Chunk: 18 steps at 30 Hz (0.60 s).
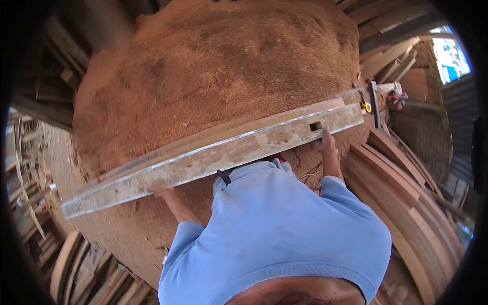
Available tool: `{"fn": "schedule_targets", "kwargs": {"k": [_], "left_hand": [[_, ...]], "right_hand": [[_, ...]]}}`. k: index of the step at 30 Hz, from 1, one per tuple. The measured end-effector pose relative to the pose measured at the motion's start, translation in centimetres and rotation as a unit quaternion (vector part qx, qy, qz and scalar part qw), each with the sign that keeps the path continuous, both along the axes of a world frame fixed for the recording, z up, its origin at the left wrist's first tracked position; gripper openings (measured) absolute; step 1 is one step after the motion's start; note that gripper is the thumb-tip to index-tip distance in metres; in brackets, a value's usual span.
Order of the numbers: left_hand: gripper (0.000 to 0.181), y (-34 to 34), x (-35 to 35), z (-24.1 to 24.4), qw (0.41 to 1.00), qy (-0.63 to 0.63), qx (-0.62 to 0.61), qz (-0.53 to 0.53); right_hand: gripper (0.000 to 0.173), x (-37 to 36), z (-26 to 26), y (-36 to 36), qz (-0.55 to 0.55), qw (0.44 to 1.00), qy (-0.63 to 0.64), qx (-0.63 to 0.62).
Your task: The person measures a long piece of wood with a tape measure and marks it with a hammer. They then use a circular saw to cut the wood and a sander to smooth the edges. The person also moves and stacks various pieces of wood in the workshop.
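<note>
A long metal straightedge bar (pixel 228 153), dusty and stained, with a small rectangular slot near its right end, lies slanted across the view in front of my body. My left hand (pixel 162 190) grips its near edge towards the left end. At the slot, my right hand (pixel 327 142) holds the same near edge, with the thumb up by the opening. Along the bar's far side runs a wooden board (pixel 267 116), partly covered by it. The fingers under the bar are hidden.
Reddish sawdust (pixel 228 65) is heaped beyond the bar. A yellow tape measure (pixel 366 107), a metal clamp bar (pixel 374 103) and a red tool (pixel 397 99) are at the right. Stacked planks (pixel 404 206) curve along the right; more timber (pixel 95 270) lies lower left.
</note>
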State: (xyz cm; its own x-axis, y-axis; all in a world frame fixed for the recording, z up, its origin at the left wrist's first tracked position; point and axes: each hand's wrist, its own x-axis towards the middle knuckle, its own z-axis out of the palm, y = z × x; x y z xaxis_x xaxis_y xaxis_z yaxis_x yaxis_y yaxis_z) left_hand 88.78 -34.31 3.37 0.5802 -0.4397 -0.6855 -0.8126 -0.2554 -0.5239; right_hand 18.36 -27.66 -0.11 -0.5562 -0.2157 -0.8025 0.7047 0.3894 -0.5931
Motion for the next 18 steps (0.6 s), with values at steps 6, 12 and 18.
{"fn": "schedule_targets", "kwargs": {"k": [6,12,18], "left_hand": [[0.071,-1.1,4.1,-3.7,0.945,-0.067,0.276,-0.161],[0.061,-1.6,1.2,-1.4,0.987,-0.059,0.13,-0.08],[0.06,-0.1,4.6,-7.2,0.964,-0.09,0.245,-0.057]], "right_hand": [[0.046,3.1,-0.8,-0.1,-0.034,0.997,-0.01,-0.066],[0.044,1.5,-4.5,1.4,0.0,0.999,0.031,-0.037],[0.047,1.5,-5.7,-0.5,-0.025,0.996,0.062,-0.066]]}}
